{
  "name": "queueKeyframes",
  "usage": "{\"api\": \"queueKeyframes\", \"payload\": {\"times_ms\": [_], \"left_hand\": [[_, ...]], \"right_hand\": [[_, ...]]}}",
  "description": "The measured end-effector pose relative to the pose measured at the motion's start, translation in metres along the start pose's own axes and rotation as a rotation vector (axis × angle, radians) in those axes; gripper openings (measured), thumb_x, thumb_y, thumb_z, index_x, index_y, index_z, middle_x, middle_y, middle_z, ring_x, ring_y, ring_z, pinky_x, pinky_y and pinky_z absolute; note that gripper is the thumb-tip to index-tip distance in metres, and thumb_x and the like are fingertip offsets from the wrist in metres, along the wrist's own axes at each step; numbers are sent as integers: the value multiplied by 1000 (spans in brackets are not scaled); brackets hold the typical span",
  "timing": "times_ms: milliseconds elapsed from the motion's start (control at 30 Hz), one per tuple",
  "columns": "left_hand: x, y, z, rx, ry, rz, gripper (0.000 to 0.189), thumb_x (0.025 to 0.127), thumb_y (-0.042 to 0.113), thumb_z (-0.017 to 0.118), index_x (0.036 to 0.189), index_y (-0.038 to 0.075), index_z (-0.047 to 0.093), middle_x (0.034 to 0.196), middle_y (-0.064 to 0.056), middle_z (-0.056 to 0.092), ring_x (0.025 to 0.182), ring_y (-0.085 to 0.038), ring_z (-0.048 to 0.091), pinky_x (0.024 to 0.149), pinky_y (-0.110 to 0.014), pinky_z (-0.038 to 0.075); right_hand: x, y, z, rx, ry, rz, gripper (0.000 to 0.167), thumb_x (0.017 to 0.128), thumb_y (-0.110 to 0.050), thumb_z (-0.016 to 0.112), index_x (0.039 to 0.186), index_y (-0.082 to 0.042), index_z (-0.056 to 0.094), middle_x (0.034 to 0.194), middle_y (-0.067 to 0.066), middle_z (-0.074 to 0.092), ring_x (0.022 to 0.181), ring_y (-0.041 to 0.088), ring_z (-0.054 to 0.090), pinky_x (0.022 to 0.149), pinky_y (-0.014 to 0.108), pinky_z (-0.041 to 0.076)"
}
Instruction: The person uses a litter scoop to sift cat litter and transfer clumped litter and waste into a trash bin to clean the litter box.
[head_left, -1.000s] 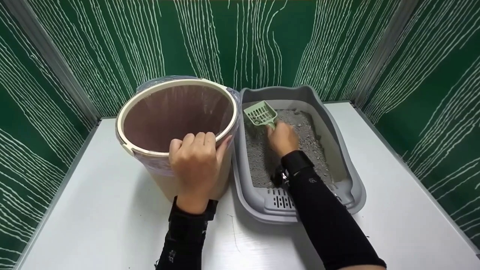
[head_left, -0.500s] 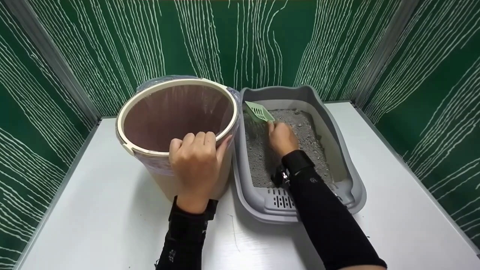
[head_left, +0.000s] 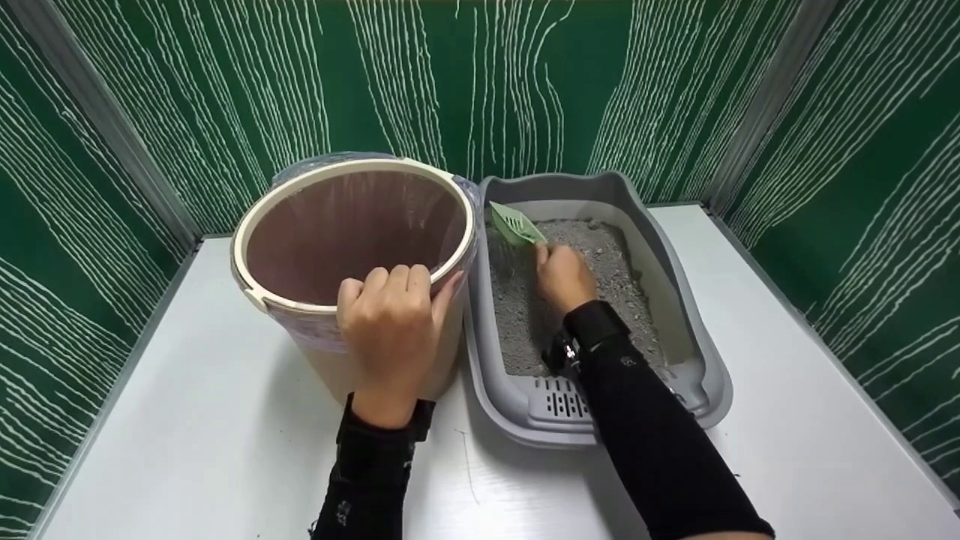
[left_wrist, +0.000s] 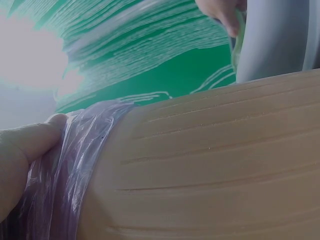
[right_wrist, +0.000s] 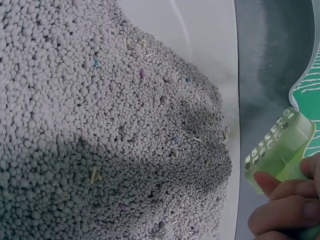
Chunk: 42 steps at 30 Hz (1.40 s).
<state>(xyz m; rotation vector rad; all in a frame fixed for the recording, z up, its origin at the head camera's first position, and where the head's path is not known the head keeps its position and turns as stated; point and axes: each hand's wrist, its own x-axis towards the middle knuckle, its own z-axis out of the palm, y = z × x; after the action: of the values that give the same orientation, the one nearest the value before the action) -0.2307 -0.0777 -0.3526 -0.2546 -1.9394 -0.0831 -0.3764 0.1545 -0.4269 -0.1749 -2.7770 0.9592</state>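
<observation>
Right hand [head_left: 567,277] clamped on green scoop [head_left: 516,226]; scoop head just beyond it, tilted, long axis slanting forward-left inside tray [head_left: 525,421], contact with litter [head_left: 615,274] unclear. Left hand [head_left: 390,326], farther from scoop, clamped over near rim of bin [head_left: 326,360]; bin mouth just ahead.

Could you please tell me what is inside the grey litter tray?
Grey litter lies inside; the right hand holds a green scoop over it. Anything beneath the litter is covered, and the black sleeve hides some litter.
</observation>
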Motion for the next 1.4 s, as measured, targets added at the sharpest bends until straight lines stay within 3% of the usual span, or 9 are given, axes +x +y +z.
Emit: {"api": "queueKeyframes", "payload": {"times_ms": [267, 400, 600, 733, 900, 1033, 1133, 1233, 1400], "left_hand": [[0, 1, -2, 8, -21, -3, 50, 98, 49, 75, 73, 8, 63, 65, -7, 59, 61, -28, 55, 64, -44, 40], [1, 2, -1, 7, -20, -4, 50, 98, 50, 76, 73, 8, 62, 64, -7, 59, 61, -27, 54, 64, -43, 40], [3, 2, -1, 7, 9, 3, 50, 96, 48, 79, 72, 7, 62, 63, -7, 58, 60, -28, 54, 63, -43, 39], [4, 3, -1, 7, -1, 0, 50, 97, 49, 77, 72, 7, 63, 64, -7, 59, 60, -28, 55, 64, -43, 40], [6, 4, -2, 1, -15, -3, 50, 98, 49, 76, 73, 8, 63, 64, -7, 60, 61, -27, 55, 64, -42, 40], [7, 2, -2, 6, -10, -3, 50, 96, 49, 78, 73, 8, 63, 64, -7, 60, 60, -27, 55, 64, -42, 40], [6, 0, -2, 14, -1, -1, 50, 95, 49, 79, 72, 7, 63, 64, -7, 60, 60, -28, 55, 64, -43, 40], [4, -1, -1, 15, 3, 1, 48, 92, 47, 83, 72, 7, 64, 63, -7, 60, 59, -28, 55, 63, -42, 39], [2, 1, 2, 9, 21, 3, 45, 82, 42, 91, 72, 7, 65, 63, -6, 59, 59, -27, 55, 62, -42, 39]], "right_hand": [[1, -1, -4, -20, 18, -15, 39, 111, -35, 55, 114, 0, 72, 110, 24, 74, 101, 42, 71, 90, 56, 52], [2, -6, -19, -5, 6, -35, 36, 110, -31, 60, 123, 0, 73, 112, 22, 75, 97, 38, 70, 88, 52, 52], [2, -39, -81, -32, -108, -21, 38, 110, -37, 57, 122, -5, 73, 91, 10, 68, 67, 18, 57, 60, 33, 48], [-1, -78, -132, -34, -184, -42, 42, 111, -40, 54, 130, -5, 69, 91, 5, 64, 59, 9, 48, 49, 24, 41], [-11, -130, -180, -75, -249, -224, 42, 111, -42, 53, 127, -8, 71, 85, 1, 62, 56, 7, 44, 46, 22, 40], [-28, -165, -197, -216, -276, -428, 39, 110, -47, 55, 112, -15, 76, 75, -2, 55, 55, 9, 41, 48, 26, 39], [-41, -183, -190, -328, -265, -591, 36, 110, -42, 56, 104, -12, 76, 76, 0, 60, 58, 12, 49, 55, 30, 46], [-51, -190, -171, -430, -187, -772, 32, 110, -33, 60, 104, -5, 75, 77, 3, 65, 60, 15, 55, 59, 32, 51], [-65, -191, -143, -755, 24, -994, 27, 108, -22, 61, 88, -5, 66, 62, 0, 46, 52, 14, 39, 46, 31, 40]]}}
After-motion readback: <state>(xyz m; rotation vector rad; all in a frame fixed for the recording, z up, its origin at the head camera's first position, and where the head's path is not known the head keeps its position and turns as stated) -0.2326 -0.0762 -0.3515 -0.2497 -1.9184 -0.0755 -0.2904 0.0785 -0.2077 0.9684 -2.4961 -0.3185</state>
